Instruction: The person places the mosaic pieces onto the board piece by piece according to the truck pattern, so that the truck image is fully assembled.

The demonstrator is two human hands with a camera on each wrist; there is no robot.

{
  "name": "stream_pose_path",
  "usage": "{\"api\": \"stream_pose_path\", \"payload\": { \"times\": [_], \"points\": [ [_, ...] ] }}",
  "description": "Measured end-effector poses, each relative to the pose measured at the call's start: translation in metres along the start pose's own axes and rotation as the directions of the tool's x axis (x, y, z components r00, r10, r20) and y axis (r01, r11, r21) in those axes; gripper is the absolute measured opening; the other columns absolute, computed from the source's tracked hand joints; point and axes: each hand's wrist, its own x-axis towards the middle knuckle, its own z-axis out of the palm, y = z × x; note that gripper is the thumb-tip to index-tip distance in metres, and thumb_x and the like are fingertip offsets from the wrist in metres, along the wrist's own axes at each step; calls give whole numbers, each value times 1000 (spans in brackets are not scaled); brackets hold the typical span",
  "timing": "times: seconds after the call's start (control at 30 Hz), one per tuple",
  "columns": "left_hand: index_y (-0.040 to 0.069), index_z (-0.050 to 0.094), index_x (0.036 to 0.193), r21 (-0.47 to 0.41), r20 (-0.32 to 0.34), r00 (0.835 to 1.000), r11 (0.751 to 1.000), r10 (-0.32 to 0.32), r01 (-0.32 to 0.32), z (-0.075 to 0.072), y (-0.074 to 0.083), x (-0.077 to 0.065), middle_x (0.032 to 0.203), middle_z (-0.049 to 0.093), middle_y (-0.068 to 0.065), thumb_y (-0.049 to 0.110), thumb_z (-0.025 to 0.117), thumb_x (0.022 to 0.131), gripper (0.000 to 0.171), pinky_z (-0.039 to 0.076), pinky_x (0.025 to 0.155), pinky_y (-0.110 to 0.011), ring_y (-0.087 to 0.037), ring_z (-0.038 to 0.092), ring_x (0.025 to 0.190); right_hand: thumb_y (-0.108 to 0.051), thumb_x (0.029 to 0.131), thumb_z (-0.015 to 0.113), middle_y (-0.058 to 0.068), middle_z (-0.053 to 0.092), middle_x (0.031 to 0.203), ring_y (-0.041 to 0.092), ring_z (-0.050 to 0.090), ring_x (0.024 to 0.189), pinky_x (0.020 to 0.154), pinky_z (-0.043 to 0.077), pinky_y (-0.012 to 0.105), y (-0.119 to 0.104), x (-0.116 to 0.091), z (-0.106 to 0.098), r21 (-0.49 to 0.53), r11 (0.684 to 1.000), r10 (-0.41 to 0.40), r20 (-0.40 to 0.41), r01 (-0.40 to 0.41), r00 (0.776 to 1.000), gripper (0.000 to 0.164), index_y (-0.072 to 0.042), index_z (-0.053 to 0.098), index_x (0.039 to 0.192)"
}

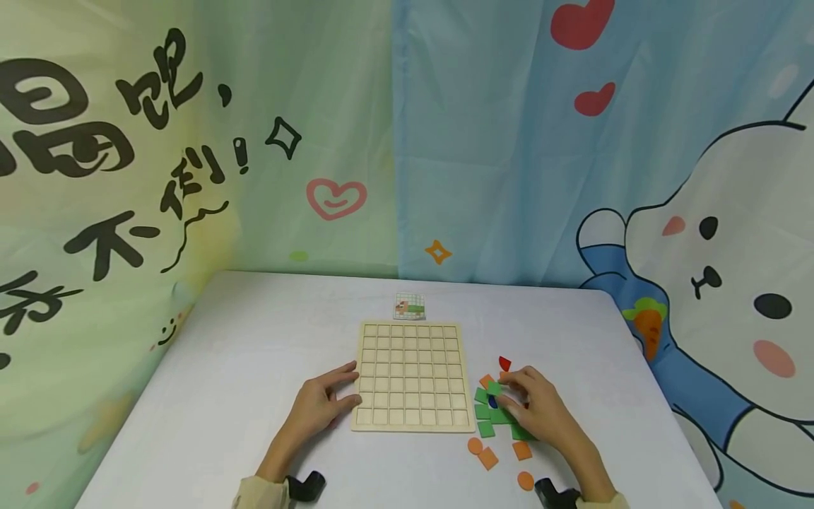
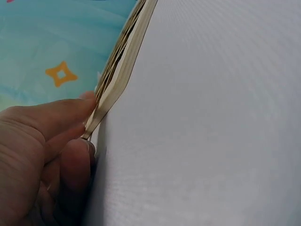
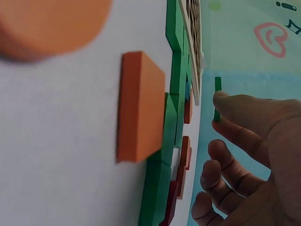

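Observation:
A pale wooden grid board [image 1: 413, 377] with rows of square cells lies in the middle of the table. My left hand [image 1: 316, 404] is at its left side, with thumb and fingertips touching the edge; the left wrist view shows fingertips against the board's rim [image 2: 123, 75]. Over a pile of tiles right of the board, my right hand [image 1: 539, 408] pinches a small green tile [image 3: 217, 83] between thumb and index finger, the other fingers loosely bent. Beneath it lie green tiles [image 1: 486, 429], a dark blue piece [image 1: 492, 402] and orange pieces, partly covered by the hand.
A small picture card [image 1: 409, 307] with a grid pattern lies behind the board. A red piece [image 1: 505, 363] is at the pile's far end. Nearer me lie orange squares [image 1: 487, 459] and orange discs [image 1: 525, 481]. Printed curtains [image 1: 483, 177] hang behind the white table [image 1: 267, 325].

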Motion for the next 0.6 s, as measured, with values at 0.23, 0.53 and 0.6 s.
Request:
{"api": "stream_pose_path", "payload": {
  "times": [0.23, 0.53, 0.6],
  "points": [
    [11, 74, 134, 12, -13, 1000, 1000, -8, 8, 0, 0, 0, 153, 64, 1, 18, 89, 87, 50, 41, 41, -25, -11, 48, 39, -17, 92, 83, -2, 61, 99, 12, 51, 88, 77, 47, 23, -4, 6, 5, 1, 1000, -19, -3, 19, 1000, 26, -14, 75, 117],
    [11, 73, 135, 18, -18, 1000, 1000, -6, 6, 1, -1, 1, 153, 64, 2, 17, 88, 87, 50, 41, 41, -25, -11, 48, 39, -17, 92, 83, -1, 61, 98, 13, 53, 89, 78, 49, 24, -12, 14, 8, 20, 998, -56, 5, 56, 998, 26, -15, 75, 116],
    [11, 73, 134, 20, -20, 1000, 1000, -6, 6, 0, -1, 0, 153, 64, 3, 18, 88, 87, 50, 40, 41, -25, -11, 48, 39, -17, 92, 83, 0, 61, 98, 13, 53, 88, 77, 48, 24, -14, 16, 8, 25, 997, -71, 6, 71, 997, 25, -14, 74, 116]
  ]
}}
